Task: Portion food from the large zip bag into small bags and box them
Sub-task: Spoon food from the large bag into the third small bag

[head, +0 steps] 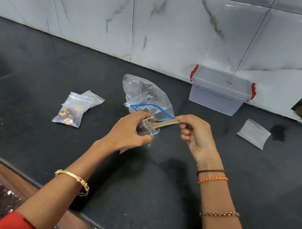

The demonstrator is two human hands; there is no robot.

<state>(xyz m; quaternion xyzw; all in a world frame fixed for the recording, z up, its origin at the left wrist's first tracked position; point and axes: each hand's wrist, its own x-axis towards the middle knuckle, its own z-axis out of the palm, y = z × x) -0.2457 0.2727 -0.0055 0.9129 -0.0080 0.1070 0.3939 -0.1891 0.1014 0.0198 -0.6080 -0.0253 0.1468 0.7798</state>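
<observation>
A small bag (146, 128) is being gripped by the left hand (130, 131) so its mouth is being kept open, while a wooden spoon (162, 124) is being pinched in the right hand's fingers (185, 127) to tip food in; the large zip bag (145, 98) is lying at 12 o'clock on the counter (152, 195), mouth gaping for scooping.

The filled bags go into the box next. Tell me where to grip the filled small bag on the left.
Pinch the filled small bag by its flat, empty zip end, the far edge, coming from above. The food bulges at the near end, so the far end is thin enough to pinch.
</observation>
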